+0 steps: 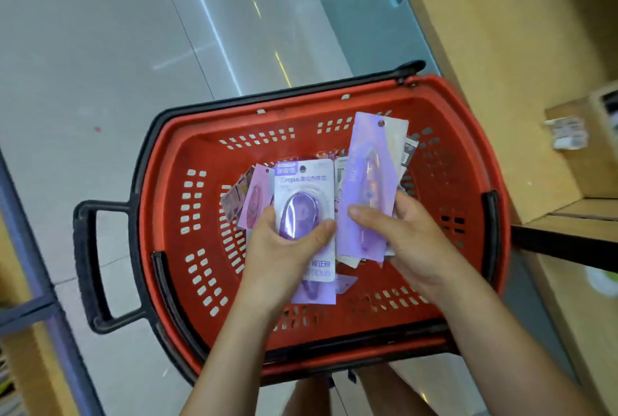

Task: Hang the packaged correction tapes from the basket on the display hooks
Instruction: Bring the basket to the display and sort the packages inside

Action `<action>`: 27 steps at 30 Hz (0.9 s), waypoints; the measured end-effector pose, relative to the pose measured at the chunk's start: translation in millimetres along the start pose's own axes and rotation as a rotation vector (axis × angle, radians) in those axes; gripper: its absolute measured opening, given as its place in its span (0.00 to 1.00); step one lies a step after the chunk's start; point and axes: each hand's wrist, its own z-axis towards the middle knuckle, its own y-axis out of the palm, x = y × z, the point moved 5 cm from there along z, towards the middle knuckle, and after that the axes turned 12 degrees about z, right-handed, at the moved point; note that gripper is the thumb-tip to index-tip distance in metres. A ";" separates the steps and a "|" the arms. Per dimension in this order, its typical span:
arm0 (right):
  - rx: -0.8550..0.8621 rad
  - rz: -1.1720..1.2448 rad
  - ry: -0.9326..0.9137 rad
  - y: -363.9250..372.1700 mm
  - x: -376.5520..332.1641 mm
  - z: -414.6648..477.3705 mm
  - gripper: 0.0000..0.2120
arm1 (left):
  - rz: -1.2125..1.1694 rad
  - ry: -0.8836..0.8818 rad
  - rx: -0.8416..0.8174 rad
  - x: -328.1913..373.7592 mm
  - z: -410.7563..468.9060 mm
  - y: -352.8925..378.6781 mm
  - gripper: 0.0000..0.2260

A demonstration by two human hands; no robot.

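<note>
Red basket (468,155), black handle (87,268), purple-and-white packs (302,195).

A red perforated plastic basket (334,98) with black handles lies open side up. Over it, a white-carded pack holding a purple oval correction tape (302,201) fronts a small stack gripped in the left hand (287,248), with a pink-carded pack (257,198) showing behind it. A long lilac-carded pack holding a slim pen-shaped tape (369,178) tilts rightward, fronting a fan of packs in the right hand (401,235). Each front card has 1 round hang hole at its top.
</note>
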 end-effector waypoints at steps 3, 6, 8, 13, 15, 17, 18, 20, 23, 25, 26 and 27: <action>0.022 -0.125 -0.068 5.7 -31.9 -30.3 0.16 | 0.032 0.042 0.202 31.8 -28.9 -22.1 0.17; 0.019 -0.320 -0.133 17.5 -72.3 -69.1 0.15 | 0.036 0.117 0.283 83.7 -71.0 -46.4 0.13; -0.034 -0.376 -0.173 33.9 -100.4 -99.3 0.18 | 0.037 0.183 0.203 123.1 -102.2 -51.7 0.16; -0.176 -0.352 -0.297 88.6 -173.4 -186.1 0.13 | 0.020 0.194 -0.091 188.5 -173.2 -33.4 0.27; -0.134 -0.373 -0.389 103.1 -194.7 -214.6 0.11 | 0.019 0.232 -0.100 210.2 -197.5 -33.5 0.27; -0.069 -0.376 -0.487 112.3 -210.4 -238.5 0.09 | 0.030 0.301 -0.077 233.6 -219.6 -37.5 0.21; -0.037 -0.377 -0.524 115.9 -216.2 -250.3 0.11 | 0.035 0.328 -0.077 243.1 -229.2 -39.3 0.18; 0.008 -0.357 -0.599 122.7 -224.4 -273.6 0.21 | 0.037 0.362 -0.105 261.6 -249.2 -42.4 0.13; 0.109 -0.324 -0.710 130.0 -232.9 -310.1 0.33 | 0.059 0.429 -0.157 288.3 -280.2 -47.2 0.12; 0.174 -0.328 -0.755 130.3 -237.2 -333.6 0.34 | 0.104 0.466 -0.208 299.7 -298.6 -47.8 0.17; 0.195 -0.325 -0.766 128.7 -239.2 -344.3 0.32 | 0.139 0.476 -0.237 303.2 -307.4 -46.7 0.19; 0.216 -0.317 -0.761 126.0 -240.2 -354.2 0.28 | 0.175 0.487 -0.272 306.5 -316.3 -44.6 0.21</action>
